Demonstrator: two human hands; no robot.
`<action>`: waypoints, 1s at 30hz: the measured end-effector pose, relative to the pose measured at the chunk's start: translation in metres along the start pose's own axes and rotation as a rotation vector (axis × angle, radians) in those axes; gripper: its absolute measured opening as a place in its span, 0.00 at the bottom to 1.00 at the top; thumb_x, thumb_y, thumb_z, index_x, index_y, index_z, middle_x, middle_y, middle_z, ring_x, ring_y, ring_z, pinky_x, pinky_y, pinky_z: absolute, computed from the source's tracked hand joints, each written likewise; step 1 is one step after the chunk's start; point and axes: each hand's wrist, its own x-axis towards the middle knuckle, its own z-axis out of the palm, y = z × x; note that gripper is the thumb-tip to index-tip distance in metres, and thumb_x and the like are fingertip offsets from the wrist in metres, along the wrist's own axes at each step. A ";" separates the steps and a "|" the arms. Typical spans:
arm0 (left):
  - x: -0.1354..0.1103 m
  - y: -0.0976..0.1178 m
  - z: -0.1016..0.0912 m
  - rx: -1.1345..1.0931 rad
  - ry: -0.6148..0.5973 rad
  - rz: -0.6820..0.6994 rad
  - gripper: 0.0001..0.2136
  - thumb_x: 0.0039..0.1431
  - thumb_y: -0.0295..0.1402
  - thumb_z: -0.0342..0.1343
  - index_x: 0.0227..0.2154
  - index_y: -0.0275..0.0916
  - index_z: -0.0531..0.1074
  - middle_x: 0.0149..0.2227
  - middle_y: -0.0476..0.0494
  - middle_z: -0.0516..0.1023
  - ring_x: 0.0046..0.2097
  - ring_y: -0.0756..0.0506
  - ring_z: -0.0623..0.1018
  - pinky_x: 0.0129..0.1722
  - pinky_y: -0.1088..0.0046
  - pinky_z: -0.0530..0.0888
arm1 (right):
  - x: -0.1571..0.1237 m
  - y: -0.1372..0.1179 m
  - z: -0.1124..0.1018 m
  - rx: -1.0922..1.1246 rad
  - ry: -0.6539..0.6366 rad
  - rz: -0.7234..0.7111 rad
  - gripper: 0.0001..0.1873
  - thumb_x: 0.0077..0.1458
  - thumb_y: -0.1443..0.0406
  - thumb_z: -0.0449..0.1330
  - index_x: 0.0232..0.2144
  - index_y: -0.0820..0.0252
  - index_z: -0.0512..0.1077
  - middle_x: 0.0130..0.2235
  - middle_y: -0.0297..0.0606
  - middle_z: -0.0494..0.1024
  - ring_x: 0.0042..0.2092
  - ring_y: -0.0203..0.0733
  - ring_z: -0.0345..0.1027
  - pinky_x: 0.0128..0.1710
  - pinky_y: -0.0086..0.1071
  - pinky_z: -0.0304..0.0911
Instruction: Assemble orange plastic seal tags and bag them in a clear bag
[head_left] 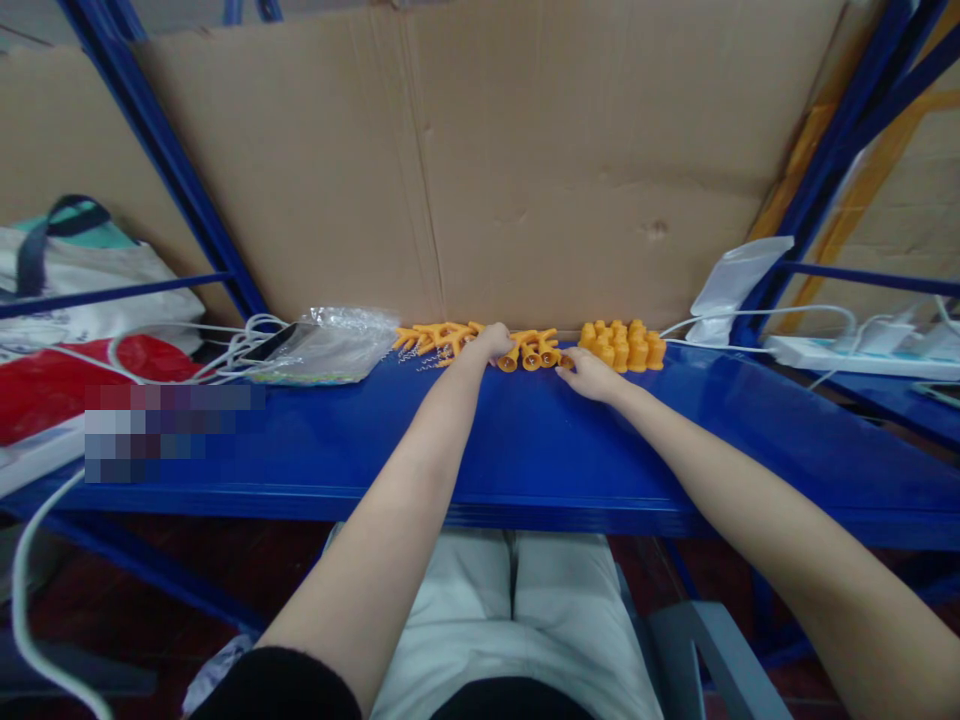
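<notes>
A short row of orange forked plastic pieces (531, 355), with round hollow ends facing me, lies at the back of the blue table. At the row's left end my left hand (495, 342) is closed against a hollow-ended piece, its fingertips partly hidden. My right hand (591, 376) pinches the hollow-ended piece at the right end (568, 361). Left of my left hand lie several orange branched pieces (435, 338) beside metal spirals (409, 352). Just beyond my right hand stands a tight block of orange knob-like pieces (624, 347).
A cardboard panel (525, 170) backs the blue table (555, 450). Clear plastic bags (337, 345) and white cables (240, 345) lie left, near a red bag (142, 365). A white pouch (739, 285) and a power strip (847, 355) are right. Blue posts (172, 170) frame the sides.
</notes>
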 end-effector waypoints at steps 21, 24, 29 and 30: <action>0.003 -0.019 0.005 0.423 0.205 0.093 0.17 0.59 0.27 0.51 0.50 0.33 0.75 0.54 0.32 0.75 0.57 0.39 0.73 0.57 0.66 0.68 | -0.003 -0.004 -0.004 0.001 -0.033 -0.068 0.15 0.59 0.66 0.56 0.47 0.66 0.71 0.50 0.53 0.76 0.54 0.51 0.70 0.56 0.42 0.64; 0.002 -0.024 0.004 0.436 0.179 0.026 0.18 0.60 0.29 0.49 0.52 0.37 0.74 0.53 0.35 0.76 0.56 0.39 0.74 0.56 0.64 0.69 | -0.004 -0.005 -0.005 -0.003 -0.041 -0.059 0.15 0.59 0.66 0.56 0.47 0.66 0.71 0.51 0.54 0.75 0.54 0.52 0.69 0.56 0.43 0.64; 0.000 -0.034 0.005 0.490 0.192 0.014 0.19 0.62 0.27 0.45 0.52 0.37 0.73 0.53 0.35 0.76 0.55 0.40 0.74 0.55 0.65 0.70 | -0.004 -0.005 -0.004 -0.010 -0.047 -0.061 0.16 0.59 0.66 0.56 0.48 0.66 0.70 0.52 0.54 0.75 0.55 0.52 0.69 0.56 0.43 0.63; -0.001 -0.035 0.006 0.490 0.198 0.015 0.19 0.62 0.27 0.45 0.52 0.35 0.73 0.53 0.34 0.76 0.55 0.39 0.74 0.55 0.66 0.70 | -0.004 -0.005 -0.004 -0.011 -0.047 -0.059 0.16 0.59 0.66 0.56 0.48 0.66 0.70 0.52 0.54 0.74 0.55 0.52 0.69 0.56 0.43 0.63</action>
